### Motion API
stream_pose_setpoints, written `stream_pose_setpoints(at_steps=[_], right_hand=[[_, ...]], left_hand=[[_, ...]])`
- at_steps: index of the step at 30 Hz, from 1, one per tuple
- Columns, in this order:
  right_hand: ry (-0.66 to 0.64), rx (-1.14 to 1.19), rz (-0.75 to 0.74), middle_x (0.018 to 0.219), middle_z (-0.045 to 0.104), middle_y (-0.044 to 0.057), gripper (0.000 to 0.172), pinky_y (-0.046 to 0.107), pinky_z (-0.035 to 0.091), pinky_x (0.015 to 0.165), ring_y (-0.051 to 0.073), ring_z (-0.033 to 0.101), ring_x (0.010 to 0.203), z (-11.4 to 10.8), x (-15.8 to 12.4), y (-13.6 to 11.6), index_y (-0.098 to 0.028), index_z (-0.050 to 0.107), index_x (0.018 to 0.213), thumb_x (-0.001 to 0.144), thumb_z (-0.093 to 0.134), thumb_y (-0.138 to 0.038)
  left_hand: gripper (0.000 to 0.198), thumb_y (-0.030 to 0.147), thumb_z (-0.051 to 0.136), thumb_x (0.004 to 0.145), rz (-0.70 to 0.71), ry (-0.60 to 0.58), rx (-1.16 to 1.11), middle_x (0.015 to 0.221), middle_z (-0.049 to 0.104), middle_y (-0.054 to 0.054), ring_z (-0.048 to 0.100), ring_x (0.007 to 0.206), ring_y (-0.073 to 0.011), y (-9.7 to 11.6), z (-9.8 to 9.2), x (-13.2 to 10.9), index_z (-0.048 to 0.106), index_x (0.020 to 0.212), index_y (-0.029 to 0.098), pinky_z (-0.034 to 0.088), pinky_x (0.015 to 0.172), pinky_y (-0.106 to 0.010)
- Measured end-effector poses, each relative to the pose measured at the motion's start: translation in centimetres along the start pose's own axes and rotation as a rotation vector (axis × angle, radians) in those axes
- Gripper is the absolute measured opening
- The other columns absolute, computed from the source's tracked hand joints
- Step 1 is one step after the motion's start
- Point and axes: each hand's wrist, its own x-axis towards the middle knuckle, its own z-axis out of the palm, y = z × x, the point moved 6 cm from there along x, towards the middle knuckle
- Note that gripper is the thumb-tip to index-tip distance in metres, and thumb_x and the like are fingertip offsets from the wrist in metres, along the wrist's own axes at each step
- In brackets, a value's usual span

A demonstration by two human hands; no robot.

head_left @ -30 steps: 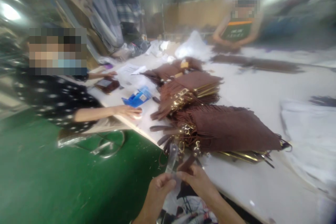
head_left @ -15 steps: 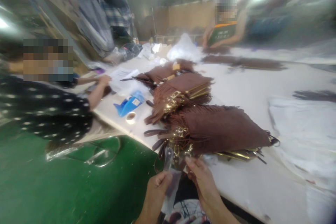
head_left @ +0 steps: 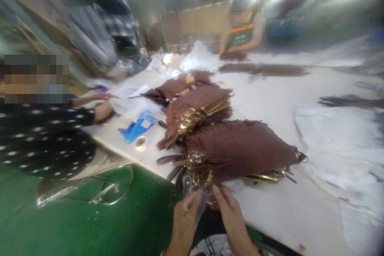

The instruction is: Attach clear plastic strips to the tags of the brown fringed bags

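At the near table edge, my left hand (head_left: 185,213) is closed on a small clear plastic sleeve (head_left: 201,203), thumb on top. Close beside it, my right hand (head_left: 230,208) pinches at a gold clasp (head_left: 209,179) on a strap end; its fingertips are partly hidden and blurred. Just beyond both hands lies a stack of brown fringed bags (head_left: 249,150), with gold zips along the edges and gold hardware (head_left: 198,156) bunched at the left end. Brown strap loops (head_left: 168,160) hang over the table edge, left of the hands.
More brown fringed bags (head_left: 207,100) are stacked behind. A blue packet (head_left: 138,127) and a tape roll (head_left: 140,143) lie to the left. White sheets (head_left: 333,140) cover the right. A co-worker in a dotted top (head_left: 45,140) is at left; another person (head_left: 240,36) works across the table.
My hands have come closer together, and the plastic sleeve is now nearer the clasp. The whole view has shifted slightly. The left co-worker's arms have moved over the white plastic.
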Motion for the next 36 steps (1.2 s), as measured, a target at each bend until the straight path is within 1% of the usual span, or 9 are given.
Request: stream_pose_setpoints(at_steps=[4, 8, 12, 17, 21, 26, 30, 34, 36], right_hand=[[0.026, 0.298, 0.146, 0.095, 0.07, 0.003, 0.04, 0.026, 0.047, 0.064, 0.019, 0.06, 0.08, 1.0, 0.0, 0.8, -0.022, 0.067, 0.102, 0.073, 0.072, -0.05], [-0.008, 0.411, 0.193, 0.099, 0.071, 0.004, 0.037, 0.025, 0.048, 0.066, 0.02, 0.063, 0.086, 2.1, 0.2, 0.7, -0.022, 0.066, 0.099, 0.071, 0.075, -0.043], [0.004, 0.419, 0.172, 0.104, 0.071, 0.005, 0.036, 0.025, 0.049, 0.071, 0.02, 0.063, 0.09, 2.1, 0.5, 0.6, -0.02, 0.066, 0.097, 0.069, 0.077, -0.039], [-0.005, 0.437, 0.116, 0.1, 0.071, 0.006, 0.031, 0.028, 0.05, 0.074, 0.02, 0.063, 0.09, 1.3, 0.9, 1.2, -0.019, 0.068, 0.093, 0.069, 0.077, -0.038], [-0.004, 0.351, 0.054, 0.103, 0.069, 0.006, 0.037, 0.03, 0.051, 0.07, 0.02, 0.062, 0.084, 0.5, 0.5, 1.5, -0.021, 0.067, 0.102, 0.075, 0.071, -0.046], [-0.066, 0.139, -0.045, 0.088, 0.07, 0.005, 0.044, 0.026, 0.046, 0.057, 0.019, 0.06, 0.071, 0.8, 0.4, 0.9, -0.019, 0.068, 0.101, 0.072, 0.072, -0.051], [-0.082, 0.106, -0.085, 0.079, 0.067, 0.001, 0.042, 0.024, 0.042, 0.053, 0.013, 0.051, 0.058, 1.2, 0.5, 0.2, -0.02, 0.068, 0.105, 0.075, 0.07, -0.049], [-0.066, 0.118, -0.073, 0.089, 0.068, 0.003, 0.043, 0.024, 0.045, 0.058, 0.016, 0.057, 0.07, 1.2, 0.1, 0.2, -0.022, 0.067, 0.108, 0.075, 0.071, -0.049], [-0.061, 0.151, -0.055, 0.09, 0.068, 0.003, 0.045, 0.025, 0.047, 0.059, 0.018, 0.058, 0.075, 1.3, 0.0, 0.4, -0.022, 0.067, 0.11, 0.074, 0.071, -0.049]], left_hand=[[0.038, 0.048, 0.056, 0.085, 0.045, 0.012, 0.058, 0.102, 0.075, -0.007, 0.066, 0.097, -0.027, 0.3, -0.4, -0.2, 0.074, 0.103, 0.019, 0.052, 0.087, -0.033], [0.039, 0.047, 0.055, 0.086, 0.061, 0.029, 0.078, 0.106, 0.074, -0.007, 0.066, 0.099, -0.0269, 0.6, -0.7, -0.1, 0.072, 0.107, 0.019, 0.05, 0.094, -0.036], [0.036, 0.046, 0.056, 0.086, 0.082, 0.073, 0.067, 0.103, 0.075, -0.006, 0.066, 0.099, -0.0262, 0.9, -0.5, 0.5, 0.073, 0.104, 0.019, 0.052, 0.089, -0.032], [0.036, 0.045, 0.059, 0.084, 0.085, 0.093, 0.014, 0.105, 0.074, -0.008, 0.066, 0.102, -0.0272, 1.6, 0.3, 1.2, 0.074, 0.102, 0.018, 0.051, 0.093, -0.035], [0.036, 0.045, 0.06, 0.083, 0.077, 0.114, 0.004, 0.105, 0.074, -0.008, 0.065, 0.103, -0.0279, 1.6, 0.3, 1.6, 0.074, 0.102, 0.018, 0.051, 0.092, -0.036], [0.035, 0.045, 0.06, 0.084, 0.057, 0.085, -0.025, 0.107, 0.074, -0.007, 0.065, 0.103, -0.0264, 0.9, 0.5, 1.8, 0.073, 0.104, 0.019, 0.052, 0.091, -0.034], [0.033, 0.043, 0.058, 0.086, 0.099, 0.056, 0.011, 0.111, 0.072, -0.005, 0.064, 0.107, -0.0244, 1.7, 0.8, 1.9, 0.072, 0.107, 0.022, 0.049, 0.096, -0.032], [0.031, 0.043, 0.057, 0.087, 0.149, 0.076, 0.091, 0.105, 0.074, -0.004, 0.066, 0.101, -0.0238, 3.1, 1.2, 2.3, 0.073, 0.103, 0.022, 0.051, 0.091, -0.031], [0.031, 0.043, 0.057, 0.087, 0.155, 0.086, 0.069, 0.104, 0.075, -0.004, 0.067, 0.1, -0.0234, 3.5, 1.5, 2.3, 0.073, 0.103, 0.022, 0.052, 0.089, -0.03]])
